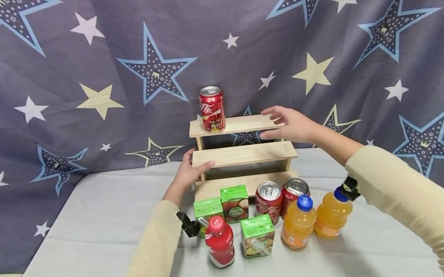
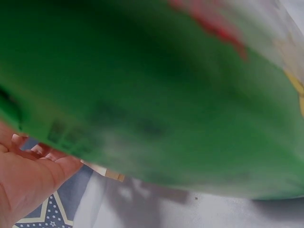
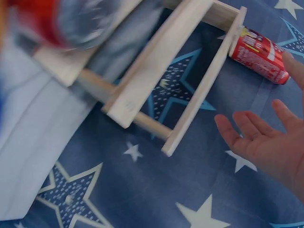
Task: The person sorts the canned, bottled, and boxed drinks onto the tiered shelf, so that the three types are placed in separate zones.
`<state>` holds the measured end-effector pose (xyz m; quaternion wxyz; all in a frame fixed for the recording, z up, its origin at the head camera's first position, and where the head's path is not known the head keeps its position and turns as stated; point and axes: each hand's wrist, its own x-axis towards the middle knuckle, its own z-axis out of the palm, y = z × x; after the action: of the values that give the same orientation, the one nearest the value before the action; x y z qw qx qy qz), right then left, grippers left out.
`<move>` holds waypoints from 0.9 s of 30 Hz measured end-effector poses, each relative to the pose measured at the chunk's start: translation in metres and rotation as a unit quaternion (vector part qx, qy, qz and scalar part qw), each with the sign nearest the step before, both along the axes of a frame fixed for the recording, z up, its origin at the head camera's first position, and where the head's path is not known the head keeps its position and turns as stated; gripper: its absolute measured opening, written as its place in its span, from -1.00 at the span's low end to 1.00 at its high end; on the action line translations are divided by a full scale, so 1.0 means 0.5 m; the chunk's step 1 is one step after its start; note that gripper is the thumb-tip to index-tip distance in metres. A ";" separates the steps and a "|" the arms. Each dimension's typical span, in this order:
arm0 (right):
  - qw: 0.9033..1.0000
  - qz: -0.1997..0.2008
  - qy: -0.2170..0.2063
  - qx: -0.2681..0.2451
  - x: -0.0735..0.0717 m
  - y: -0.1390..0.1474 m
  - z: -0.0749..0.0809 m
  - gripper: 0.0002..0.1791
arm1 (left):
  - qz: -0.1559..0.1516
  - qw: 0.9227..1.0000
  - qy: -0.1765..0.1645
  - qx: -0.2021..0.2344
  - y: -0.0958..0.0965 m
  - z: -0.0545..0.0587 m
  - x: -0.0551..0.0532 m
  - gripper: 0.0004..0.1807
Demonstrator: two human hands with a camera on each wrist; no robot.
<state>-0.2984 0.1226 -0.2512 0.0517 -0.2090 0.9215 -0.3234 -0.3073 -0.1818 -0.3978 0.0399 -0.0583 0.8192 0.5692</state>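
Note:
A three-step wooden shelf [image 1: 245,154] stands at the back of the table. My left hand [image 1: 188,172] grips the left end of its middle board, thumb on top and fingers at the far side. A red soda can [image 1: 212,109] stands upright near the left end of the top board. My right hand [image 1: 290,125], fingers spread and holding nothing, is beside the right end of the top board; in the right wrist view the same hand [image 3: 266,142] is apart from the can [image 3: 260,55]. A blurred green juice carton [image 2: 142,104] covers most of the left wrist view.
Before the shelf stand green-topped juice cartons [image 1: 257,236], two more red cans [image 1: 269,201], a red bottle [image 1: 220,242] and two orange juice bottles [image 1: 298,224] with blue caps. A starred curtain [image 1: 230,72] hangs behind. My right wrist camera [image 1: 350,188] overlaps one bottle's cap.

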 end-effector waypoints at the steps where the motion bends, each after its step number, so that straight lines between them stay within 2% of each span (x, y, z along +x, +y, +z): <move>1: 1.000 0.009 -0.002 0.007 0.006 0.011 -0.005 -0.23 | 0.000 1.000 0.000 -0.001 0.000 0.000 0.000 0.05; 5: 0.999 0.037 -0.020 0.023 0.032 0.055 -0.031 -0.24 | 0.000 1.000 0.001 0.000 0.001 -0.002 -0.002 0.05; 16: 0.994 0.069 -0.080 0.015 0.081 0.140 -0.104 -0.27 | 0.004 1.000 -0.006 -0.002 0.000 -0.005 -0.001 0.07; 21: 0.992 0.069 -0.103 0.029 0.090 0.153 -0.131 -0.27 | 0.004 1.000 -0.005 -0.004 0.001 -0.006 -0.002 0.07; 27: 0.988 0.081 -0.132 0.020 0.091 0.156 -0.155 -0.24 | 0.004 1.000 -0.003 -0.005 0.002 -0.006 -0.004 0.06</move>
<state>-0.2528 0.2007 -0.3288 0.2032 -0.2369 0.8928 -0.3247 -0.3092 -0.1808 -0.4010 0.0404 -0.0634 0.8216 0.5650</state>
